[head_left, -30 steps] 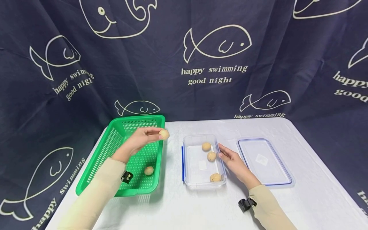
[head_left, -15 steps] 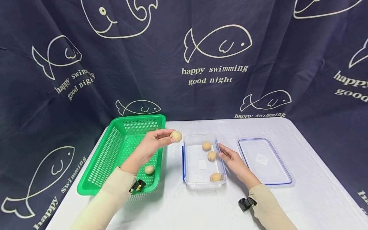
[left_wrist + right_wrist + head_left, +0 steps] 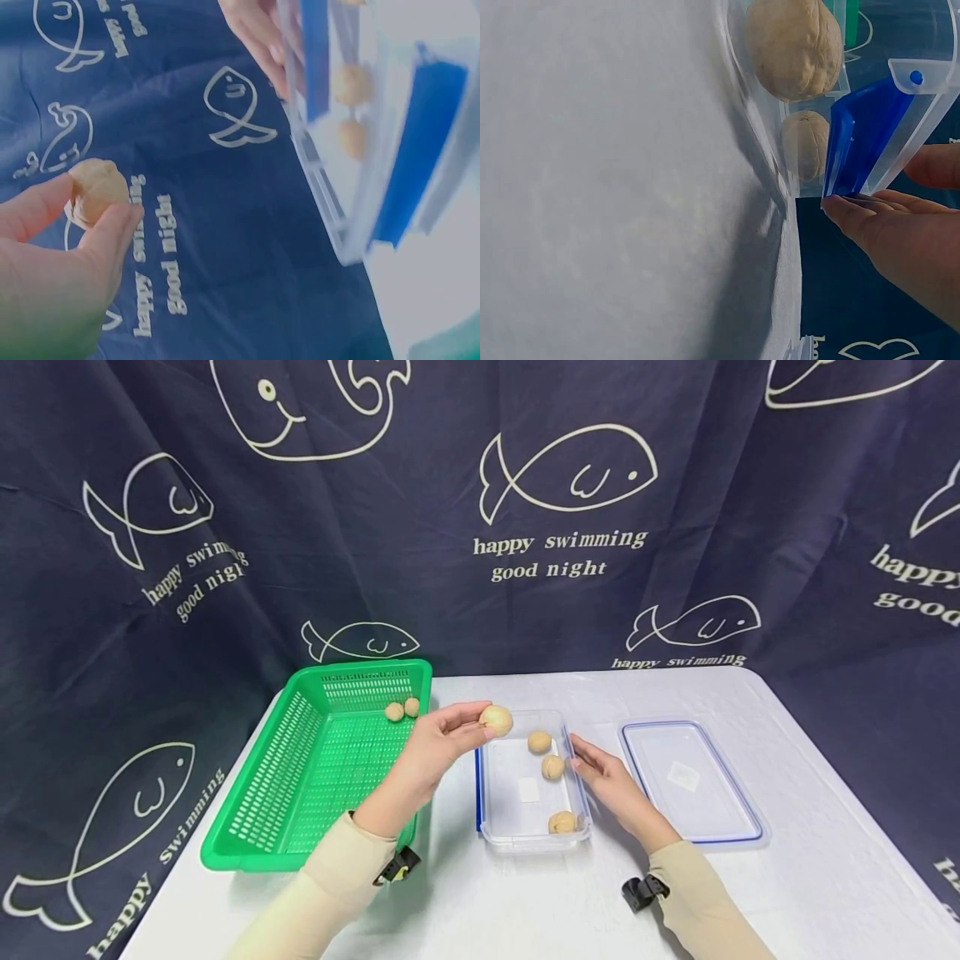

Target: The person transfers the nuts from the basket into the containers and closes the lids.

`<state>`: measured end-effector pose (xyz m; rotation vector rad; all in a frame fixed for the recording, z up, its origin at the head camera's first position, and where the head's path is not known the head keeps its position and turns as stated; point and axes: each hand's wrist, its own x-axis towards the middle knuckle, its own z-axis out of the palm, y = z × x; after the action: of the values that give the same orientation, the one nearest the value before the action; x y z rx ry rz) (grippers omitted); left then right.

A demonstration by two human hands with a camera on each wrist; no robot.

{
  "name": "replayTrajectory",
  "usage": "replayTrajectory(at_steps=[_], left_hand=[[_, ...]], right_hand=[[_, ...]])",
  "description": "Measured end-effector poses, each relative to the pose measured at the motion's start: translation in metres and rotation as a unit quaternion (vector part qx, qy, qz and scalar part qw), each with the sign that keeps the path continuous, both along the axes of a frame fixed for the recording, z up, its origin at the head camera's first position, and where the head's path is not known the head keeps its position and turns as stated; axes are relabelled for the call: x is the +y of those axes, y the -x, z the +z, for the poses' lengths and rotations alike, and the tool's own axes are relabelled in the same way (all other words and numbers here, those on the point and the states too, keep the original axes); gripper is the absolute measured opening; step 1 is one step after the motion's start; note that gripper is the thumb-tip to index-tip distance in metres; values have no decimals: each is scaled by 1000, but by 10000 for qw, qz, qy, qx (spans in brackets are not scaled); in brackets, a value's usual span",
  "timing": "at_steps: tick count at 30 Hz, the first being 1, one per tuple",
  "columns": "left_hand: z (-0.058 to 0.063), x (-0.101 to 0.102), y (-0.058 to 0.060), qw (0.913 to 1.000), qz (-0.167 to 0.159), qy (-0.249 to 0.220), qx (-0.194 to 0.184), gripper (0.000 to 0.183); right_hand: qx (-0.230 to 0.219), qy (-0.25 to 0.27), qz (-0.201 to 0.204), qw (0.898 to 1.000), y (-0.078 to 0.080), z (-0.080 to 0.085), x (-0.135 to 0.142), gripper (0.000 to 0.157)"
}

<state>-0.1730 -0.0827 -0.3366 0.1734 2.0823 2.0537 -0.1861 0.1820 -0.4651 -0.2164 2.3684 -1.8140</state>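
Tan walnut (image 3: 497, 721) is pinched between thumb and fingertips of the left hand (image 3: 438, 752), held up in the air. From the head view it overlaps the far left corner of the clear box (image 3: 506, 820); left wrist view shows it apart from the box. Inside the box, right of that grip: two loose walnuts (image 3: 552, 767) close together toward the far end, plus some walnut (image 3: 562, 823) in the near right corner, can't tell if it's one or more. Right hand (image 3: 611, 781) isn't clenched: fingers fairly straight, tips touching the blue clip (image 3: 866, 135) on the box's right wall. Lid (image 3: 701, 810) lies flat on the white table (image 3: 517, 902), just right of the right hand. Green basket (image 3: 330, 785) stands left of the pinch, with a pair of walnuts (image 3: 393, 712) together at its far right corner.
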Motion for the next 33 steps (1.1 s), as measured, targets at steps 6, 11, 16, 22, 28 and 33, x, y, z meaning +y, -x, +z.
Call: replayTrajectory(at_steps=[6,11,16,22,28,33], left_hand=[[-6,22,-6,9995,-86,-273,102,41],[-19,37,-8,9992,-72,-395,9,40],[-38,49,-10,9995,-45,-302,-120,38],[-61,63,-10,9994,93,-277,-200,38],[-88,73,-7,9989,160,-248,-356,37],[-103,78,-3,9992,243,-99,-317,36]], right_hand=[[22,-13,-14,10000,0,0,1,54],[2,20,-65,10000,-1,-1,2,53],[33,93,-73,9999,-1,0,1,52],[81,158,-52,9998,-1,-1,0,52],[96,187,-17,9998,0,-2,0,53],[120,233,-31,9997,0,-3,1,53]])
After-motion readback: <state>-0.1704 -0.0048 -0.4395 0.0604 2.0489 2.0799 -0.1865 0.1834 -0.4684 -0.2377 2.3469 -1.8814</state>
